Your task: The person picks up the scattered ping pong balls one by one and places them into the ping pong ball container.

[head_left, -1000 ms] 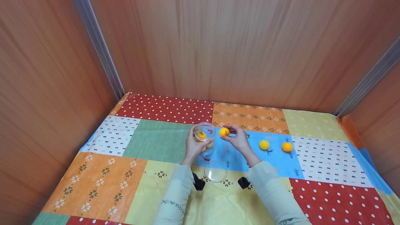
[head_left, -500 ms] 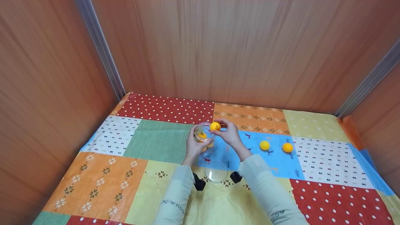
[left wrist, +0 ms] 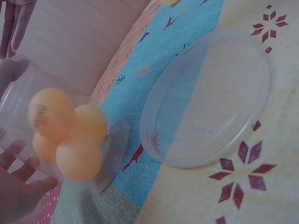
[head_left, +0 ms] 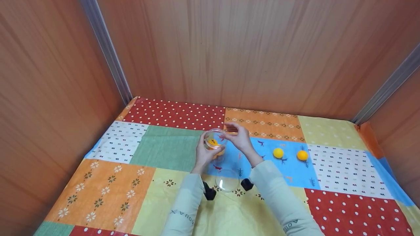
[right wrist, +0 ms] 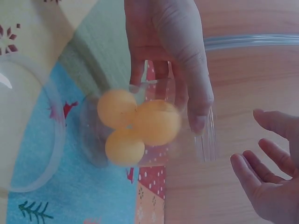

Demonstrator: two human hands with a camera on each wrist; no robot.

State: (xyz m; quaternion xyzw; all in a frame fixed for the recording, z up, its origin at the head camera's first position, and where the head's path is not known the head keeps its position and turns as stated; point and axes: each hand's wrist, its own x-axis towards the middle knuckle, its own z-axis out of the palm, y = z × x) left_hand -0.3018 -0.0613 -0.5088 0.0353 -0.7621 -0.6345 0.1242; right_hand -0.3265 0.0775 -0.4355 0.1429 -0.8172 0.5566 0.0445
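My left hand (head_left: 204, 154) grips a clear plastic jar (right wrist: 205, 148) round its side, holding it upright with the open mouth up. Inside, several orange table tennis balls (left wrist: 78, 159) are piled, the top one slightly blurred. Just right of the rim is my right hand (head_left: 242, 139), fingers parted and holding nothing. In the right wrist view its fingers (right wrist: 247, 175) stand apart from the jar. A clear round lid (left wrist: 205, 98) lies flat on the cloth, nearer to me than the jar.
To the right, a yellow ball (head_left: 278, 153) and an orange ball (head_left: 302, 155) lie on the blue patch. A patchwork cloth (head_left: 170, 147) covers the table. Wood-grain panels (head_left: 229, 52) enclose the back and sides.
My right hand moved left to the jar's mouth with an orange table tennis ball and let it go; the ball is now inside. The left hand and jar stayed nearly in place.
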